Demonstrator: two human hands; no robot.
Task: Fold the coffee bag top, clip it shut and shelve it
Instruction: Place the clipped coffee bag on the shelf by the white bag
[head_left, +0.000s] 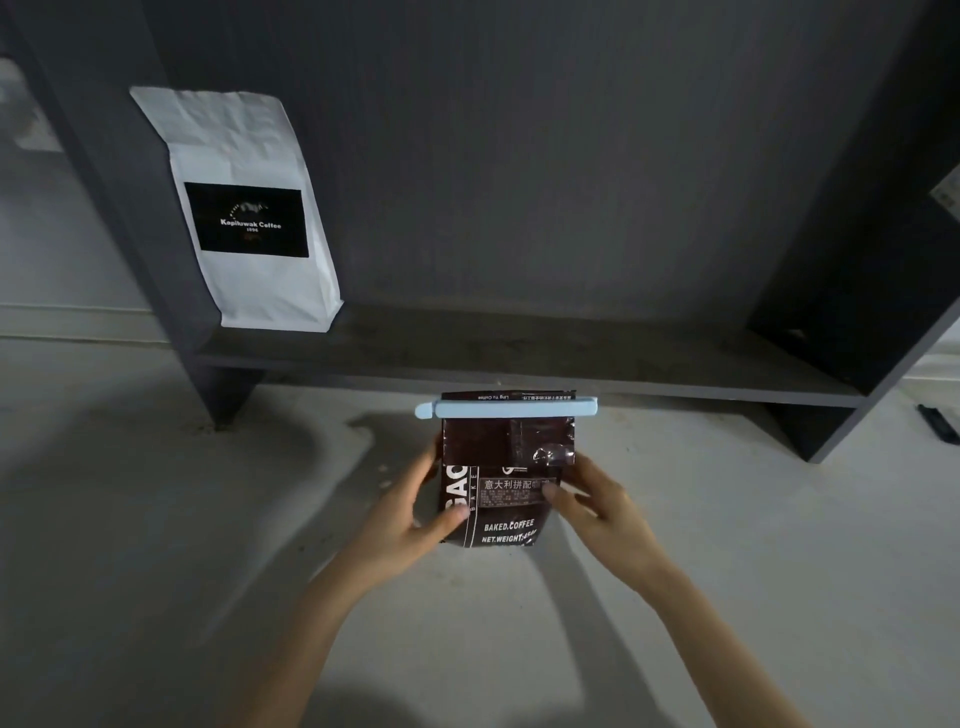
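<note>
A dark brown coffee bag (506, 457) with white lettering stands upright in front of the shelf, its top folded over. A pale blue clip (506, 409) lies across the fold, clamped shut. My left hand (410, 514) grips the bag's left side, thumb across the front. My right hand (597, 506) holds the right side, fingers on the label. The bag's base is near the pale floor surface; whether it touches I cannot tell.
A dark grey shelf unit stands behind, its low board (545, 353) just beyond the bag. A white coffee bag (244, 208) with a black label stands at the board's left end. A small dark object (937, 423) lies on the floor at right.
</note>
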